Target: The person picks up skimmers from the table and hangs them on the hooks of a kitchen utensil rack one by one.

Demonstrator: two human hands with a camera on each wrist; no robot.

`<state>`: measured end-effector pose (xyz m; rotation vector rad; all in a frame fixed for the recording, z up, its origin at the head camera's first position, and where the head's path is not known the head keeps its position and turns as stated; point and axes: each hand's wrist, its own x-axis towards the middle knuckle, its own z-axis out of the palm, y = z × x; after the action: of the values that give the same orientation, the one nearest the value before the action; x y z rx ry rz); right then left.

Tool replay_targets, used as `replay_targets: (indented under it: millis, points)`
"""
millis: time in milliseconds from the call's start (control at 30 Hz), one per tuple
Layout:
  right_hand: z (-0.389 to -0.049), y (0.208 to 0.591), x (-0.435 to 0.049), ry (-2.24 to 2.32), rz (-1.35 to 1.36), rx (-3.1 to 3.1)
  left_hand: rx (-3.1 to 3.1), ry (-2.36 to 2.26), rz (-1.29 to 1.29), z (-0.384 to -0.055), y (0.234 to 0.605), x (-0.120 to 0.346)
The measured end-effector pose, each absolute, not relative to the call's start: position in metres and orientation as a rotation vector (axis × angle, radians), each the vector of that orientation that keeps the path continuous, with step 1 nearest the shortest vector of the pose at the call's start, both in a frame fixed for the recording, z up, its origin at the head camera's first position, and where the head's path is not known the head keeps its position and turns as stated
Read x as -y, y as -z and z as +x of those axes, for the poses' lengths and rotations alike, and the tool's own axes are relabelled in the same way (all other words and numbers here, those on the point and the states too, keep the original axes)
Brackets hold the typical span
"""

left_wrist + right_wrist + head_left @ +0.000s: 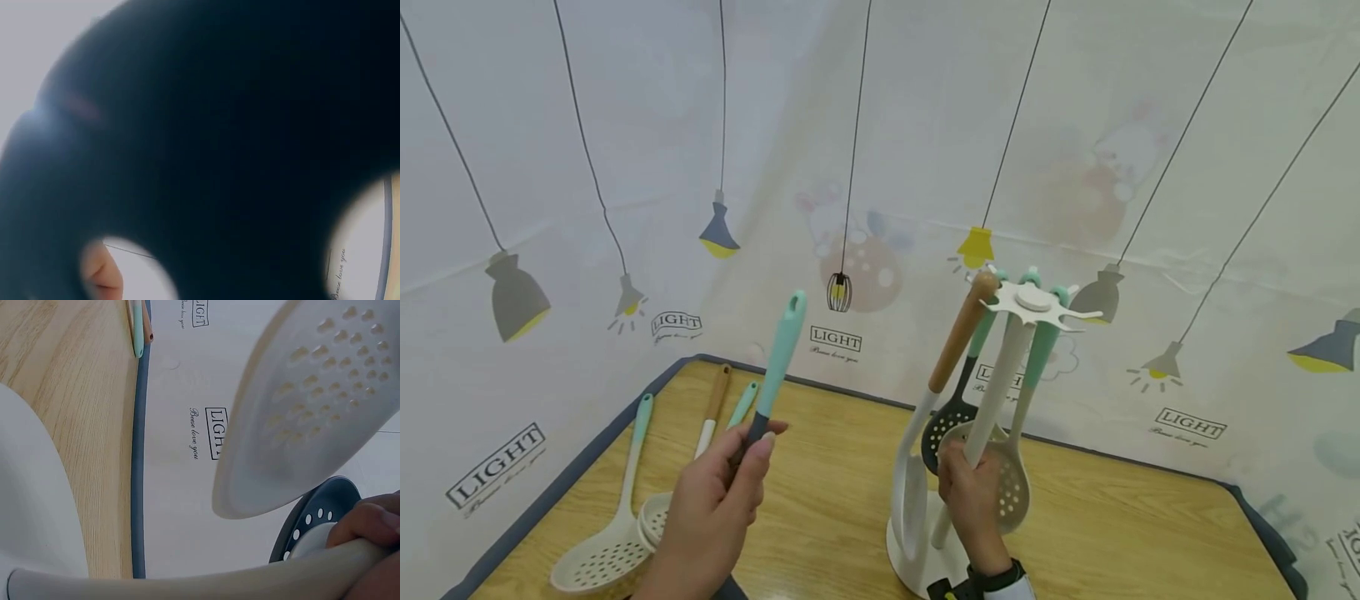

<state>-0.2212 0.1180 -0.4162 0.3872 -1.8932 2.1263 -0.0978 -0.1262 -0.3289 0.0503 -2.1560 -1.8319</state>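
Observation:
My left hand (711, 500) grips a mint-handled kitchen utensil (781, 350) by its dark neck, handle pointing up. Its dark head mostly hides behind the hand and forearm; a large dark shape with openings (237, 125) fills the left wrist view. Lower on the white utensil stand, my right hand (972, 500) holds the pole (1000, 392). From the stand's hooked top (1037, 302) hang a wooden-handled white utensil (957, 337), a dark skimmer (940, 429) and a mint-handled white perforated spoon (1015, 492). The round base (31, 494) shows in the right wrist view.
On the wooden table (820, 500), at the left, lie a white perforated turner (598, 558), another perforated utensil (655, 517), a wooden-handled utensil (717, 396) and a mint handle (743, 404). A printed cloth wall (910, 150) rises behind the table's dark edge.

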Motion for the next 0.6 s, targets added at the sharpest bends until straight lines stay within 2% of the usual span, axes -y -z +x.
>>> replay_targets:
  millis: [167,467,600]
  points:
    - [-0.222,0.417,-0.119,-2.122,0.405,1.885,2.184,1.841,0.025,-0.097,0.324,0.12]
    - [-0.221,0.418,-0.119,-2.131,0.39,1.895,2.156,1.649,-0.296,-0.099,0.319,0.119]
    - [-0.221,0.418,-0.119,-2.134,0.388,1.895,2.136,1.557,-0.364,-0.101,0.315,0.119]
